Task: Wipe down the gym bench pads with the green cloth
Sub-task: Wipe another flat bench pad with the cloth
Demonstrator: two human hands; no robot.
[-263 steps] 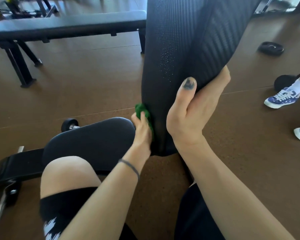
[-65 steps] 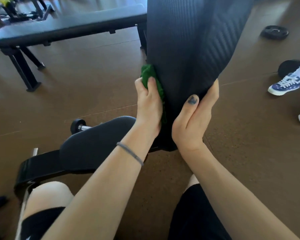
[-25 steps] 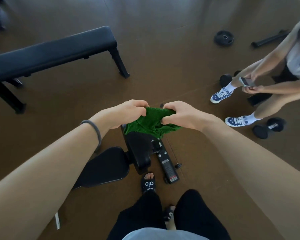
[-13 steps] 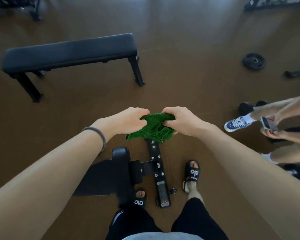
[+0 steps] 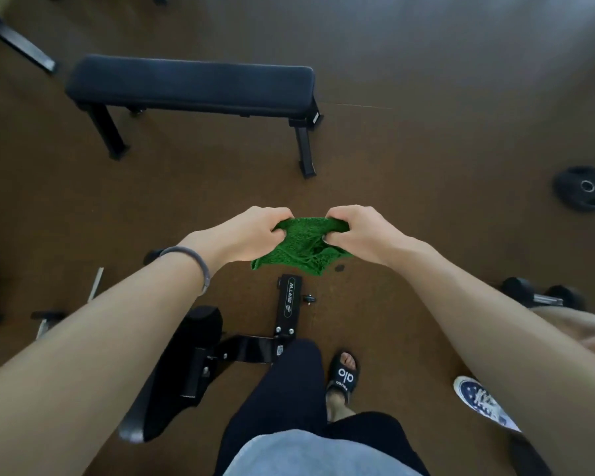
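Observation:
I stand and hold the green cloth (image 5: 301, 245) bunched between both hands at chest height. My left hand (image 5: 251, 233) grips its left side and my right hand (image 5: 356, 231) grips its right side, fingers curled into the fabric. Below my left forearm lies the black adjustable bench (image 5: 182, 369), its pad seen edge-on, with its metal base bar (image 5: 288, 305) running forward. A flat black bench (image 5: 193, 85) stands across the floor ahead of me.
A weight plate (image 5: 585, 187) lies on the brown floor at the right. A dumbbell (image 5: 540, 295) and another person's blue sneaker (image 5: 480, 401) are at the lower right. More metal bars and a dark frame leg (image 5: 18, 41) sit at the left.
The view has shifted forward and left; the flat bench is nearer the frame's centre. Both hands still grip the cloth and have spread it slightly. My feet have stepped.

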